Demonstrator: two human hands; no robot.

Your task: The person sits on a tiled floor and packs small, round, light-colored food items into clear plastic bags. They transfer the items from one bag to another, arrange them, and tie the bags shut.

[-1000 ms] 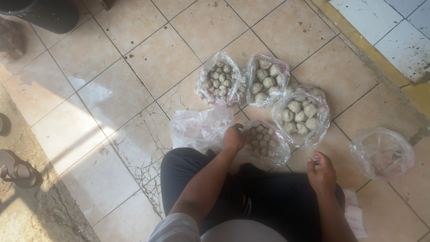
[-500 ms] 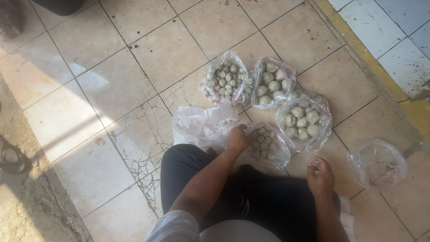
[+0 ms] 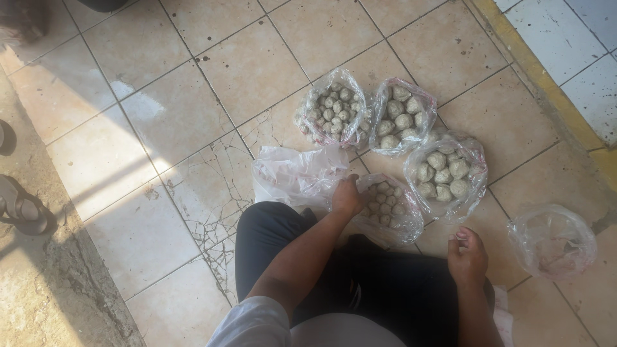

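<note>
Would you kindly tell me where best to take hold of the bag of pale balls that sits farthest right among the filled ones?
Probably by the loose, rolled-open rim of the clear bag, gathered from above: its mouth faces up and the balls fill the sagging bottom, so a side grip would likely spill them. The right hand is nearest, hovering just below it.

The person wears a short-sleeved white shirt; its left sleeve ends above the elbow, leaving the forearm bare. The legs are covered by dark trousers, near black, with soft folds across the lap. Both forearms are bare, with no watch, ring or bracelet discernible. The left hand (image 3: 348, 196) and right hand (image 3: 467, 256) are ungloved. Footwear is not visible.
</note>
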